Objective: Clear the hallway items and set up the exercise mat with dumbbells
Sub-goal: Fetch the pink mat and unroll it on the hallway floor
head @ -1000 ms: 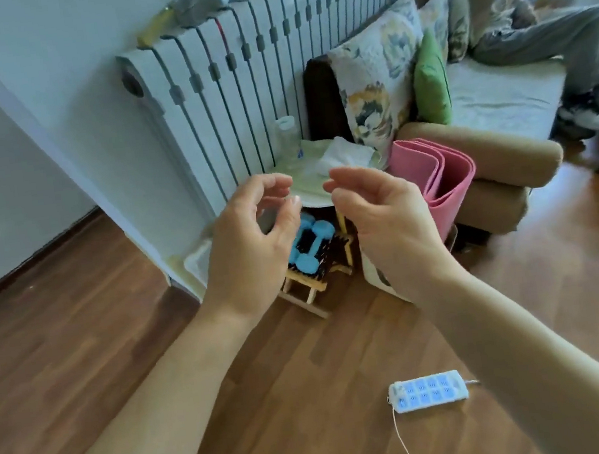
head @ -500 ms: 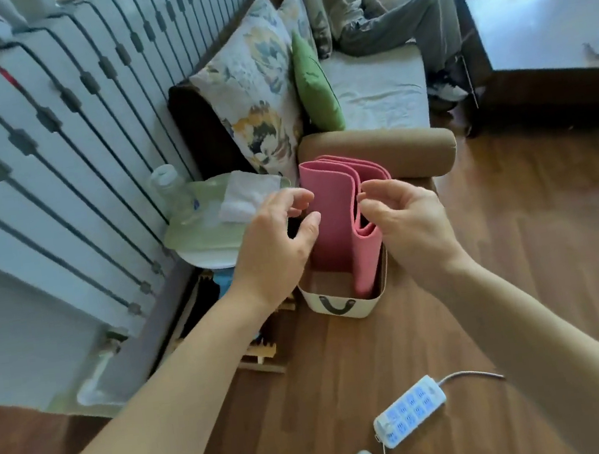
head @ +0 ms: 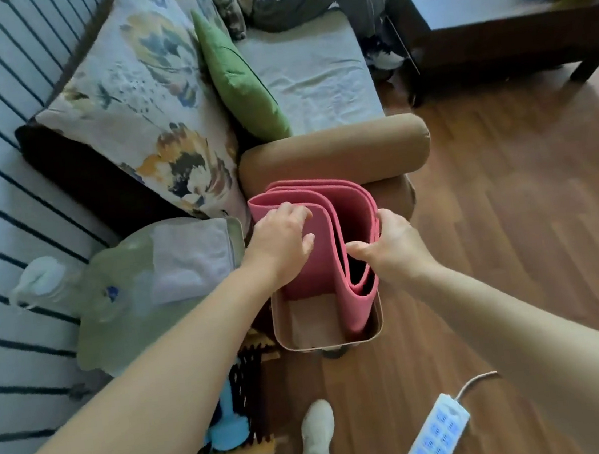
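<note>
Since the left hand (head: pixel 280 240) and right hand (head: pixel 396 248) each grip a fold of the pink mat (head: pixel 346 205) standing in its bin (head: pixel 282 324), setup looks barely begun; blue dumbbells (head: pixel 226 434) sit racked beside it.

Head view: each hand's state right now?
Left hand: grips the folded pink foam exercise mat, left fold.
Right hand: pinches the same mat, right fold.

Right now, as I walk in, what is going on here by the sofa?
A person reaches to a beige bin beside the sofa arm and takes hold of the folded pink mat standing in it: the left hand grips its left fold, the right hand its right folds. The mat is not yet lifted out. The blue dumbbells sit nearby.
</note>
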